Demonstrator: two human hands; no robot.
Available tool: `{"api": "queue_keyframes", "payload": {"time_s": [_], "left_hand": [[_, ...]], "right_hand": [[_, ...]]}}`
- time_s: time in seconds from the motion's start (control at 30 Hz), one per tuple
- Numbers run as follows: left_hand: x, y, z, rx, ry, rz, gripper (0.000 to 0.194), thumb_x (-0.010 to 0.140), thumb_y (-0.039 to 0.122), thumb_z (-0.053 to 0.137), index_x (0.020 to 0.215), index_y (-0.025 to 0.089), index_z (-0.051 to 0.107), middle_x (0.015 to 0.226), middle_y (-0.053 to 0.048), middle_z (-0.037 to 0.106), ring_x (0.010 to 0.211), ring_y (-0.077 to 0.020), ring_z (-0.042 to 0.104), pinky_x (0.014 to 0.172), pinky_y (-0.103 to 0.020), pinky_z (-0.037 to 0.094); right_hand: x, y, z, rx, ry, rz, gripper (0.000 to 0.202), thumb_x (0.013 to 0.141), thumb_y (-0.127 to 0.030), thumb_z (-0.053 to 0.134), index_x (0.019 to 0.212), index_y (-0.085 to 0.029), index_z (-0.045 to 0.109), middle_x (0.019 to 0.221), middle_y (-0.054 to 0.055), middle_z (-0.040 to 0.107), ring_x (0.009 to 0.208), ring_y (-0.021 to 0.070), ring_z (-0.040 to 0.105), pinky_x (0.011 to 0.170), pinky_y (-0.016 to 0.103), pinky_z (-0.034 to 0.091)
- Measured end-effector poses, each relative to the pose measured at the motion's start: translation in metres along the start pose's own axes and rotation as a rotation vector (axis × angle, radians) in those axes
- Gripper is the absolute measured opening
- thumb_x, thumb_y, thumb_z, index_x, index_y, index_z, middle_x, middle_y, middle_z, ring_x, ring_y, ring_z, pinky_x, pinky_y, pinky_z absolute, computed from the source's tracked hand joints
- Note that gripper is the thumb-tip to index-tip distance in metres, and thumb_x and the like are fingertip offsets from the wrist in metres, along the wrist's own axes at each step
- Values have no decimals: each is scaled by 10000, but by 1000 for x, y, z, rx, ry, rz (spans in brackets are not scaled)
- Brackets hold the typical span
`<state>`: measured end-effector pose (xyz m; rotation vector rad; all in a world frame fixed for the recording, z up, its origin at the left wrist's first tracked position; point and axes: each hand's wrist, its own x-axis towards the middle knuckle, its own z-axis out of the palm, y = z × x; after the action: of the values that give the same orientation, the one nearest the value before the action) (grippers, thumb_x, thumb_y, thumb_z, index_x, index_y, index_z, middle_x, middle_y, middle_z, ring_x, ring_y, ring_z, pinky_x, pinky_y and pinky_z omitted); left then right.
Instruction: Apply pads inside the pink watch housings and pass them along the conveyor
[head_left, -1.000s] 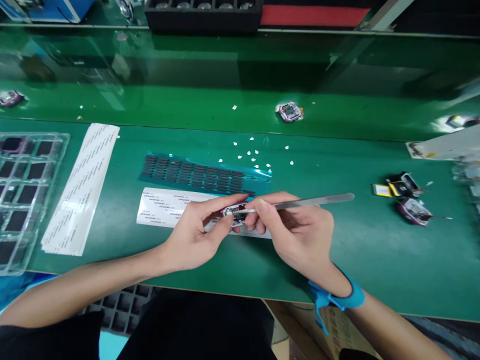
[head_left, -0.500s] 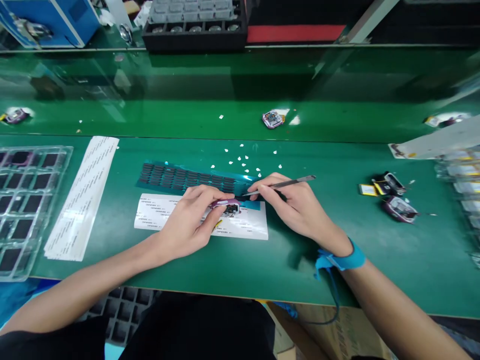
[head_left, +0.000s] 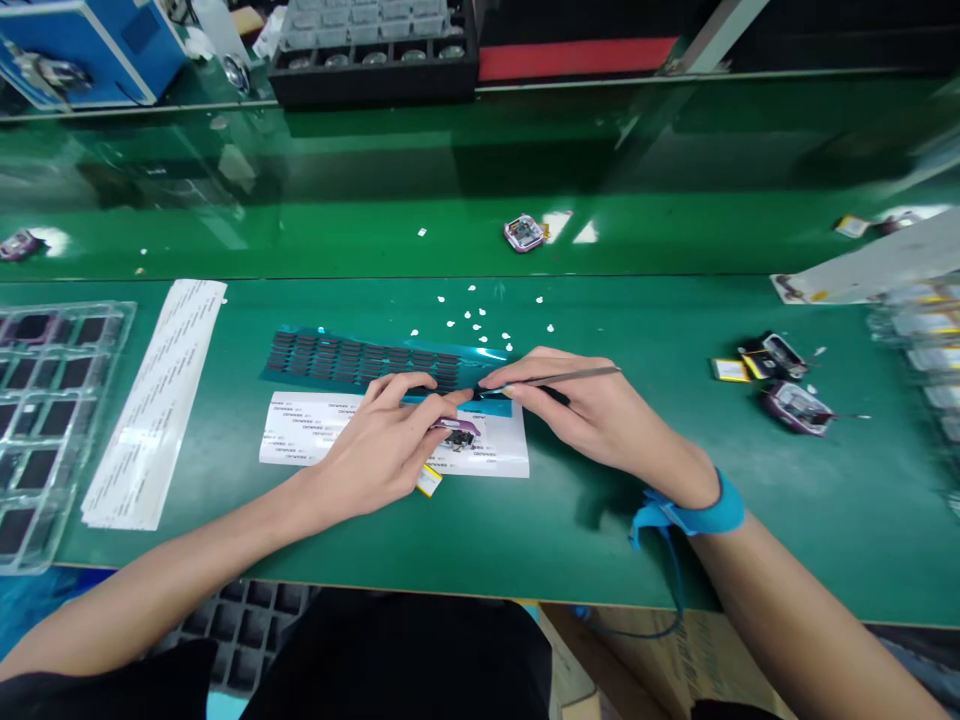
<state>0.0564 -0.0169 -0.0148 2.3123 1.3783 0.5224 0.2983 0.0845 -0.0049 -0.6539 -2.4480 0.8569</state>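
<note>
Left hand (head_left: 394,432) holds purple housing (head_left: 462,430), open, not closed up; right hand (head_left: 581,412) grips metal tool (head_left: 579,376) at blue film (head_left: 476,366)'s right end. Many black strips (head_left: 360,362) left there.

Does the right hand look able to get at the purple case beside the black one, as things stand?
Probably yes: nothing visible stands between the right hand and the purple case, though the metal tool it holds may hinder grasping.
</note>
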Motion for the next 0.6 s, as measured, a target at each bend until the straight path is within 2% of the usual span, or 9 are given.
{"api": "queue_keyframes", "payload": {"time_s": [0.13, 0.33, 0.43, 0.6], "left_hand": [[0, 0, 1, 1, 9, 8, 183, 1066, 175, 415, 1142, 187, 581, 1358, -66, 708, 1320, -295, 515, 1024, -465, 399], [1, 1, 1, -27, -11, -31, 184, 1058, 182, 416, 1124, 192, 587, 1335, -75, 714, 1349, -297, 498, 1046, -469, 389], [1, 2, 0, -38, -33, -43, 206, 1058, 180, 402, 1134, 191, 592, 1339, -79, 715, 1356, -304, 487, 1056, -488, 384], [3, 4, 1, -46, -39, -46, 266, 1053, 175, 410, 1261, 172, 576, 1321, -90, 726, 1368, -318, 461, 1080, -513, 373]], "right_hand": [[-2, 0, 1, -31, 6, -22, 227, 1047, -196, 551, 1121, -217, 765, 1073, 49, 794, 903, 201, 721, 829, 360, 599], [-9, 3, 11, -94, 104, -125, 206, 1025, -164, 590, 1162, -172, 744, 1003, 72, 797, 808, 191, 714, 669, 324, 590], [-10, 3, 16, -155, 150, -140, 192, 1016, -150, 608, 1151, -185, 740, 1009, 55, 803, 804, 182, 725, 670, 315, 604], [-8, 2, 19, -199, 190, -155, 194, 1015, -147, 610, 1154, -205, 731, 1033, 49, 806, 804, 172, 741, 681, 312, 626]]}}
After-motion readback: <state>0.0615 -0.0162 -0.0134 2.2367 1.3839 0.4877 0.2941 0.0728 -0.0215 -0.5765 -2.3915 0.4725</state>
